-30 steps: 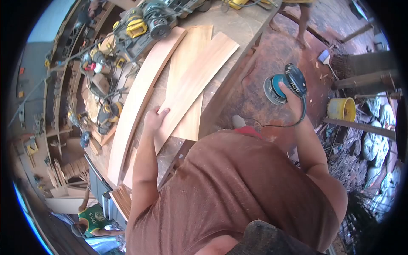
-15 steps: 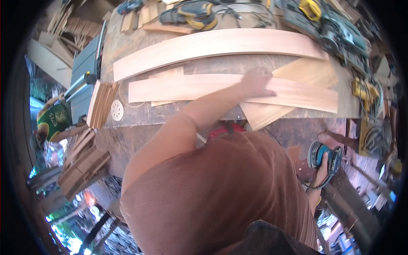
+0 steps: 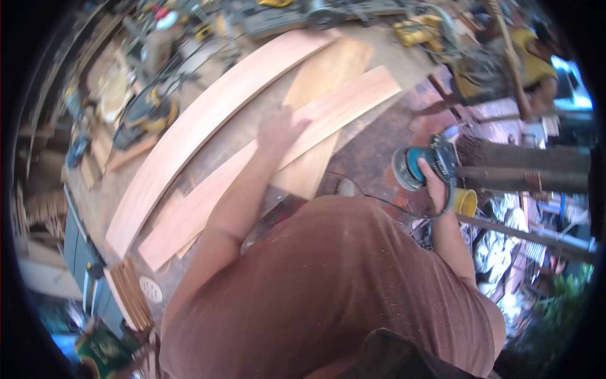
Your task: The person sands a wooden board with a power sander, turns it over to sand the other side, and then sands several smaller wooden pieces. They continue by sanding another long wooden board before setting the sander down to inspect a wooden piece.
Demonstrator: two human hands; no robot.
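My left hand [image 3: 281, 134] lies across a pale, gently curved board [image 3: 237, 174], thumb apart from the fingers; its fingertips are blurred. Off the bench to the right, my right hand [image 3: 434, 183] grips a teal random orbital sander [image 3: 418, 165] by its body. The sander's round pad faces left, away from the boards, and its cord hangs below. Beyond my left hand lies a larger curved board [image 3: 189, 136]. A yellowish flat board [image 3: 328, 69] passes crosswise under the smaller curved one.
Another sander [image 3: 148, 114], wood offcuts and cords crowd the far left of the bench. A yellow power tool [image 3: 420, 31] sits at the far right. Stacked wood strips [image 3: 128, 294] and a perforated disc [image 3: 150, 289] are at near left. People [image 3: 104, 350] are at both sides.
The view has swung to the right, so the bench now appears slanted. The sander has risen in view, still in my right hand. My left hand stays on the smaller curved board.
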